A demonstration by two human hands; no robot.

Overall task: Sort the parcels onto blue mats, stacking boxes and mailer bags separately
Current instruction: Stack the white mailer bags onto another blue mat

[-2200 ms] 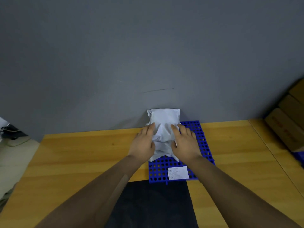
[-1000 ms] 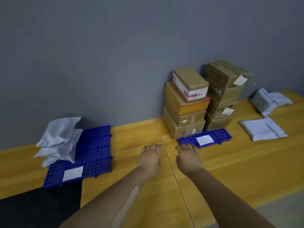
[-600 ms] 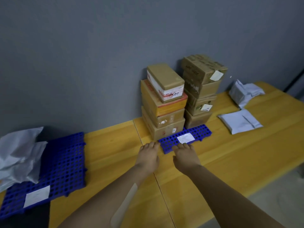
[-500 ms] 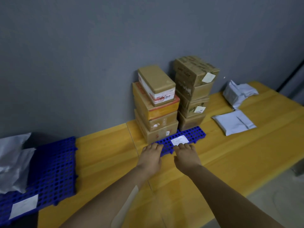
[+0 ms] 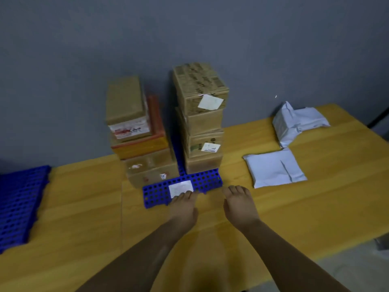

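Note:
Two stacks of brown cardboard boxes stand on a blue mat (image 5: 208, 180) against the grey wall: a left stack (image 5: 139, 131) and a taller right stack (image 5: 201, 114). A flat white mailer bag (image 5: 273, 167) lies on the wooden table to the right, and a crumpled mailer bag (image 5: 299, 123) sits behind it. My left hand (image 5: 184, 204) hovers palm down at the mat's front edge, fingertips over its white label. My right hand (image 5: 239, 204) is palm down just right of the mat. Both hands hold nothing.
A second blue mat (image 5: 19, 199) lies at the far left, cut off by the frame. The wooden table (image 5: 84, 207) ends at the right, with grey floor (image 5: 357, 266) beyond its front corner. A seam runs down the tabletop left of the boxes.
My hands have let go of the white mailer bags on the left mat. My view has swung right, and both empty hands have moved over to the box mat, the right one nearer the flat bag.

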